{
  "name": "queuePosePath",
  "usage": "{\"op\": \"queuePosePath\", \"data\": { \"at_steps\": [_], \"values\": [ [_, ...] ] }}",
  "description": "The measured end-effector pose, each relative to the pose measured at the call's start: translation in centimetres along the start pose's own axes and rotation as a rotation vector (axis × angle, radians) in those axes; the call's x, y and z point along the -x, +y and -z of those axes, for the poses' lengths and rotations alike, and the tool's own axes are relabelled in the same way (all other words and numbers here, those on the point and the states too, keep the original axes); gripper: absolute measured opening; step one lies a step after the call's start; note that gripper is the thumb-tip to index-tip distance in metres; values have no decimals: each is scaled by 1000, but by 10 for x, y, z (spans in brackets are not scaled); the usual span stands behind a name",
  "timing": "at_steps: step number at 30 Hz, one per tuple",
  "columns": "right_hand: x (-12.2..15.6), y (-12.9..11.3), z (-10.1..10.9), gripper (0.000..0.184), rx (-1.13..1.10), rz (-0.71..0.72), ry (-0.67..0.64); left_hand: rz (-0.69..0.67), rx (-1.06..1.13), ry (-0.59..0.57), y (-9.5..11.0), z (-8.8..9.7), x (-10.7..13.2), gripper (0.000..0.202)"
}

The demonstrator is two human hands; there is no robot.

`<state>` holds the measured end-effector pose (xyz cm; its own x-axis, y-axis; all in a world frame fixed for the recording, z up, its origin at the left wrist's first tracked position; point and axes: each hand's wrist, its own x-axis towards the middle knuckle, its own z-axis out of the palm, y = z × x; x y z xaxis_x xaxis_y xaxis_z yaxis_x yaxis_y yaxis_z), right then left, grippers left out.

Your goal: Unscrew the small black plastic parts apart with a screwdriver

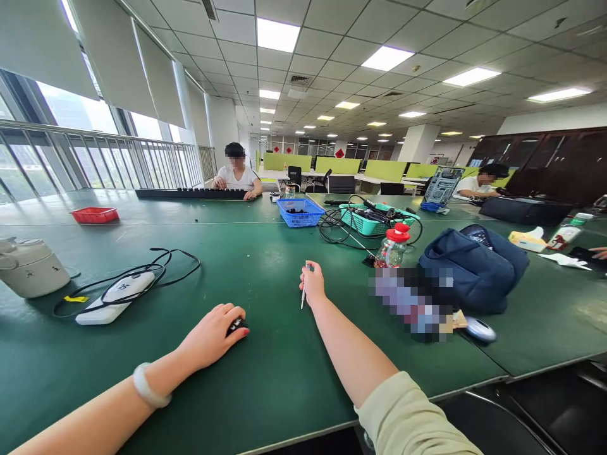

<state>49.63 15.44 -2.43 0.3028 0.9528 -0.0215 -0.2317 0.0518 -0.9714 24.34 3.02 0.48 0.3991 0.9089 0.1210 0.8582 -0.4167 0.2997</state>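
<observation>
Gripping: the right hand [313, 284] is closed around one thin pale tool [303, 296], held upright just above the green table [265, 253], near its middle.
Covering: the left hand [213, 335] lies on one small black object [237, 327] on the table, fingers curled down over it. Only its front edge shows; it may be a mouse.
Wrist: one white bracelet [147, 387] on the left arm.
Left of the hands: one white device [116, 297] ringed by one black cable [175, 265], and one white pot [31, 268] cut off by the frame edge.
Right of the hands: one red-capped bottle [392, 248] and one dark blue bag [474, 268]; a blurred patch between them hides what lies there.
Farther back: three containers, namely a red tray [95, 215], a blue basket [300, 212] and a green basket [374, 222] with tangled wires.
Others: two seated people, one across the table [236, 174] and one far right [481, 180], the second partly hidden.
</observation>
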Motion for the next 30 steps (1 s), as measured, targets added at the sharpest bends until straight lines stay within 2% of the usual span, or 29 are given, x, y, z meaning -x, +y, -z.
{"op": "queuePosePath", "data": {
  "at_steps": [4, 7, 11, 16, 20, 27, 30],
  "values": [
    [-2, 2, 1, 30, -2, -3, -15, 103, -33, 25, -49, 22, 40, 34],
    [-4, 5, 1, 31, 2, -1, -18, 173, -73, 68, -92, 39, 61, 37],
    [-5, 7, 2, 31, 16, 3, -21, 276, -150, 88, -139, 59, 77, 33],
    [-5, 5, 1, 30, 40, 3, -23, 340, -277, 161, -178, 70, 87, 51],
    [-7, 5, 2, 27, 41, -8, -27, 394, -351, 190, -187, 70, 89, 57],
    [-6, 3, 7, 29, -47, -39, -71, 451, -354, 210, -168, 72, 85, 60],
    [-4, 1, 8, 30, -88, -46, -91, 452, -315, 283, -162, 74, 86, 66]
  ]
}}
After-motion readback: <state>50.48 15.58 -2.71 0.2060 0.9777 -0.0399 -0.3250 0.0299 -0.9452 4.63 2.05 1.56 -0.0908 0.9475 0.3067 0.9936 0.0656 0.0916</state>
